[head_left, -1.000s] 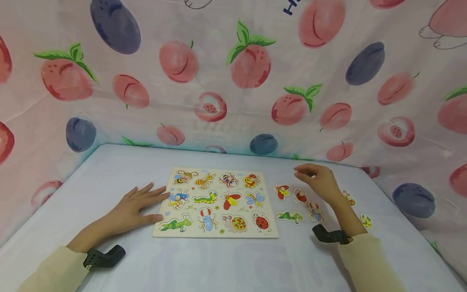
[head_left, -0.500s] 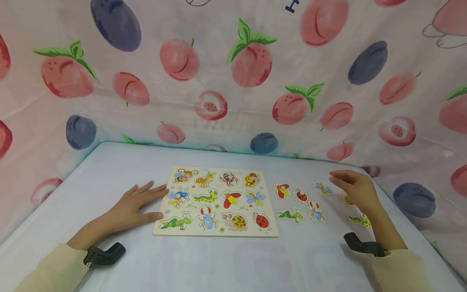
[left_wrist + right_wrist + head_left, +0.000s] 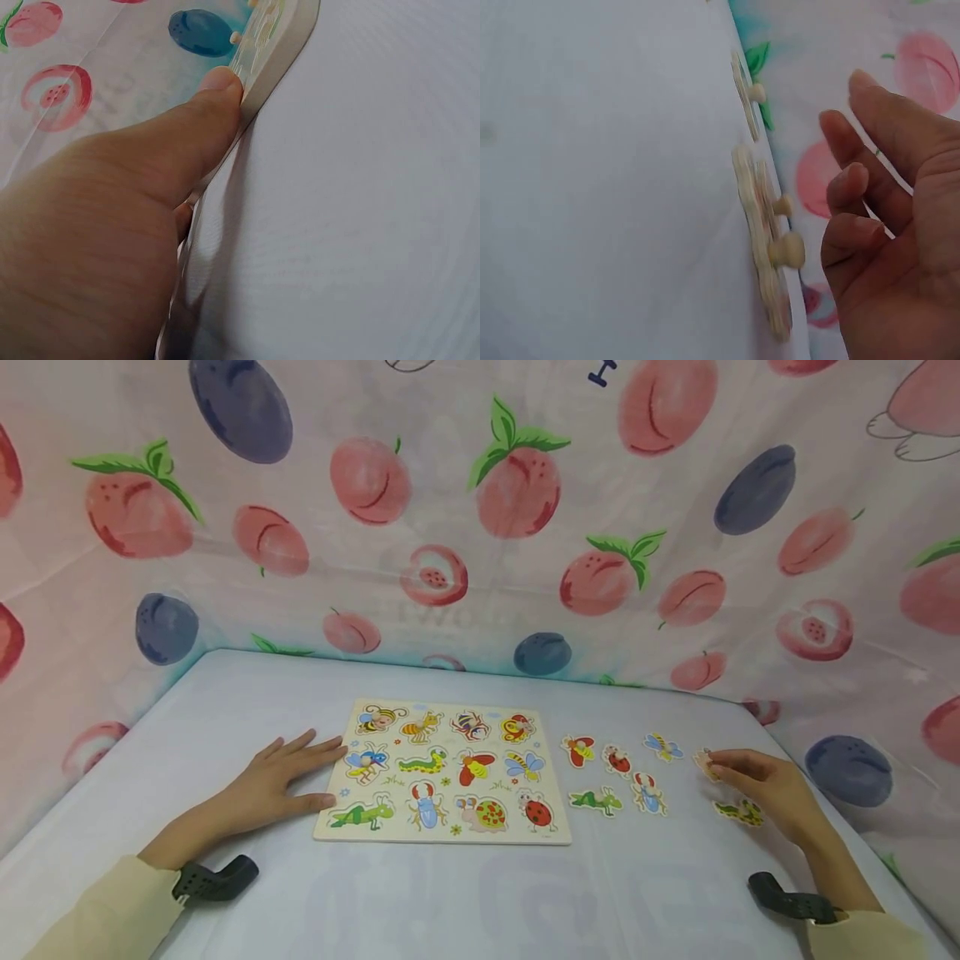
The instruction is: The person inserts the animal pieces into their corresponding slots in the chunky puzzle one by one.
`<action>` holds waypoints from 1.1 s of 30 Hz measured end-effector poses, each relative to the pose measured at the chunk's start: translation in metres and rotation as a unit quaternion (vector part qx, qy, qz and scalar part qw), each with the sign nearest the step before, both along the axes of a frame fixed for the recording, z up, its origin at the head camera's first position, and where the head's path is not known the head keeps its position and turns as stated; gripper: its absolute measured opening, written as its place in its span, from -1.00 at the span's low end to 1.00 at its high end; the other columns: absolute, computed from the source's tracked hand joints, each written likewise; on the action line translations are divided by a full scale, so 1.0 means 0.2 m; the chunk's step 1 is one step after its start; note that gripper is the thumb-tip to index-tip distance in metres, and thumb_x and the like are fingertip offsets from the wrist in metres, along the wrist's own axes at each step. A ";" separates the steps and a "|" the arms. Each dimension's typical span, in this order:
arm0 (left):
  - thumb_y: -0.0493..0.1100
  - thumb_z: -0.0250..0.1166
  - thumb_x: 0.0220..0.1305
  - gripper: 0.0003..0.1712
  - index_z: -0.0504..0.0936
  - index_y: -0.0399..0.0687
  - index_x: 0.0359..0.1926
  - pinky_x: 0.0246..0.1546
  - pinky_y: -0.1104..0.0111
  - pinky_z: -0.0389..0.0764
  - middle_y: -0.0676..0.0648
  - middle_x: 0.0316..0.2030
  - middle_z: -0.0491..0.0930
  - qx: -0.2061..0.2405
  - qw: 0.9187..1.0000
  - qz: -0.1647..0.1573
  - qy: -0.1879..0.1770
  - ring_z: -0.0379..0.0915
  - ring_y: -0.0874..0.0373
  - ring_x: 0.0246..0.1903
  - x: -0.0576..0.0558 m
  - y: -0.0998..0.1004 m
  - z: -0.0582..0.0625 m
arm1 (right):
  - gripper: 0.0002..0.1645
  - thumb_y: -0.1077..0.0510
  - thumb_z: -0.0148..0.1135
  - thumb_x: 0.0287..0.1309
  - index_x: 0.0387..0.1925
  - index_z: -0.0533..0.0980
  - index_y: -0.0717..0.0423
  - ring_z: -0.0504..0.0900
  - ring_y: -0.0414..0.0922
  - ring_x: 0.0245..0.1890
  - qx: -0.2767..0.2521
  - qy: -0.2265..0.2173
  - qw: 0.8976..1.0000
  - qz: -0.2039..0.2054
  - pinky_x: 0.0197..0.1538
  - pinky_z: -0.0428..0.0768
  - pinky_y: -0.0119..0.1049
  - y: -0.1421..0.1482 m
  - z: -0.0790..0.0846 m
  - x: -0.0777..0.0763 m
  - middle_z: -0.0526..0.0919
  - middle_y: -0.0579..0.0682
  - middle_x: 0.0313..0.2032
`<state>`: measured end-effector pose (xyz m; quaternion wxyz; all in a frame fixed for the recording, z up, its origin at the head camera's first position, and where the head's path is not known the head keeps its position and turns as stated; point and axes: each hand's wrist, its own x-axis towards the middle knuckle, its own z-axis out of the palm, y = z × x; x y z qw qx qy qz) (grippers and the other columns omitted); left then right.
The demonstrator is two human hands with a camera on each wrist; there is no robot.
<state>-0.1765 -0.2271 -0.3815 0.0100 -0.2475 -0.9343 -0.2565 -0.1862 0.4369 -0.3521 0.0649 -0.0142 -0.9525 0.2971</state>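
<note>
A wooden peg puzzle board point(image 3: 442, 840) with printed insects lies on the table. My left hand point(image 3: 277, 789) rests flat at its left edge, fingers straight; the left wrist view has the thumb point(image 3: 214, 101) against the board's edge. On the right, my right hand point(image 3: 768, 793) reaches over a snail piece point(image 3: 703, 766), fingertips right at it and partly hiding it. Below that hand lies a caterpillar piece point(image 3: 738, 812). In the right wrist view the fingers point(image 3: 870, 169) are loosely bent and apart from the knobbed wooden pieces point(image 3: 759, 247), with nothing between them.
Other loose pieces lie between board and right hand: a red-winged bug point(image 3: 579, 751), a ladybug point(image 3: 617, 760), a dragonfly point(image 3: 663, 747), a stag beetle point(image 3: 648, 794) and a grasshopper point(image 3: 596, 802). A fruit-print cloth point(image 3: 487, 593) hangs behind the white table point(image 3: 450, 902).
My right hand has moved right and down, from above the dragonfly piece to the snail piece, uncovering the dragonfly. The left hand has stayed at the board's edge.
</note>
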 end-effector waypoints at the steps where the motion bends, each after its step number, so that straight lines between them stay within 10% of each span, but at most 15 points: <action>1: 0.31 0.26 0.15 -0.15 0.33 0.08 0.38 0.31 -0.19 -0.23 -0.05 0.38 0.23 0.000 1.000 0.000 -0.001 -0.18 -0.22 0.42 0.00 0.00 0.00 | -0.38 -0.27 0.16 0.22 0.09 0.54 0.09 0.45 0.00 0.09 0.002 -0.003 1.000 -0.001 -0.02 0.51 -0.11 0.02 -0.01 0.00 0.53 0.16 0.11; 15: 0.33 0.26 0.13 -0.15 0.33 0.10 0.38 0.31 -0.19 -0.23 -0.03 0.38 0.23 -0.003 1.000 0.003 -0.003 -0.18 -0.20 0.42 0.00 0.01 -0.01 | -0.32 -0.18 0.30 0.14 0.12 0.50 0.22 0.42 -0.59 -0.22 -0.014 -0.098 0.995 0.020 -0.19 0.51 -0.45 0.23 -0.08 0.08 0.62 0.14 0.00; 33: 0.31 0.25 0.16 -0.15 0.32 0.08 0.39 0.31 -0.19 -0.24 -0.06 0.39 0.21 -0.002 1.000 -0.007 0.001 -0.18 -0.23 0.41 -0.01 -0.01 0.00 | -0.35 -0.21 0.42 -0.03 -0.04 0.61 0.18 0.46 -0.31 -0.25 0.006 -0.100 0.995 0.013 -0.28 0.42 -0.51 0.23 -0.08 0.08 0.63 0.06 -0.07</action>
